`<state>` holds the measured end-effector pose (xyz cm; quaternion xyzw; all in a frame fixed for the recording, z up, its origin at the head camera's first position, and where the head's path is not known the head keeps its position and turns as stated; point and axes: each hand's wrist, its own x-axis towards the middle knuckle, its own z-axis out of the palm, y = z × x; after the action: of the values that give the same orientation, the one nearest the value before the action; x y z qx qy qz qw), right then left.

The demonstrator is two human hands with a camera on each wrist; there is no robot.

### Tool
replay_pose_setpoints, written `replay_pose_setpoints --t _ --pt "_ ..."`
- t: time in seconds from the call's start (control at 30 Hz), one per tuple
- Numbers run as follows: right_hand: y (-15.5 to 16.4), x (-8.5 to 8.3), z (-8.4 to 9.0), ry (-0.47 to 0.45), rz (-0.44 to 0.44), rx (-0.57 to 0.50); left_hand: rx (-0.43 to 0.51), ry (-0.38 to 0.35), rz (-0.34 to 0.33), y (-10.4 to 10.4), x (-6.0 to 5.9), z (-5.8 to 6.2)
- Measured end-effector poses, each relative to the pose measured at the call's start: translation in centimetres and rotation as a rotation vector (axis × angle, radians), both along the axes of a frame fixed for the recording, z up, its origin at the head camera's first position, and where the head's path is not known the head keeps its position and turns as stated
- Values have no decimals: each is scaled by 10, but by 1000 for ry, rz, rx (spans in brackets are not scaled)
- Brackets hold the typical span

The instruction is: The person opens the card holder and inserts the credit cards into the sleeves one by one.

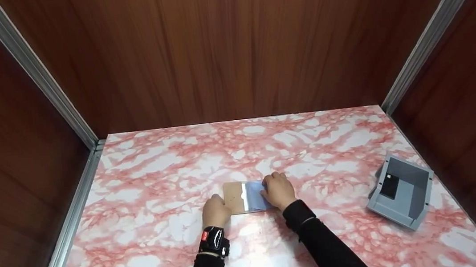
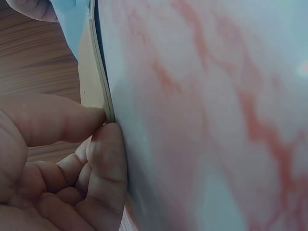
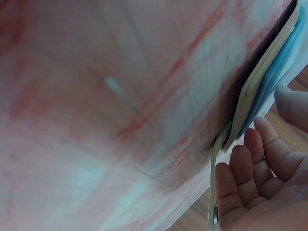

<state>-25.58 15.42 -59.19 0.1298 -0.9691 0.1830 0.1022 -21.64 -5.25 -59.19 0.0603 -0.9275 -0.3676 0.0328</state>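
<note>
Now, by labels:
Left hand [image 1: 215, 211]: fingers curled, pinching the left edge of the tan board [image 1: 234, 197].
Right hand [image 1: 278, 190]: fingers bent over the blue sheet [image 1: 255, 196] on the board.
Board: flat on the marble table [image 1: 160, 196], between both hands.
Grey bin [image 1: 402, 195]: well to the right.
Risk: I think the sheet may slip or wrinkle if the left pinch loosens.
</note>
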Motion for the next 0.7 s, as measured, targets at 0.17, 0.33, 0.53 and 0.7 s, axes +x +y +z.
replay_pose_setpoints --t 0.17,0.33,0.53,0.7 --pt "0 0 1 6 -4 0 -1 -8 -2 0 0 0" --pt "0 0 0 21 -3 1 16 -18 1 0 1 2" --pt "1 0 1 50 7 1 26 5 -1 0 2 1" --pt "2 1 4 58 12 -8 20 19 -2 0 1 0"
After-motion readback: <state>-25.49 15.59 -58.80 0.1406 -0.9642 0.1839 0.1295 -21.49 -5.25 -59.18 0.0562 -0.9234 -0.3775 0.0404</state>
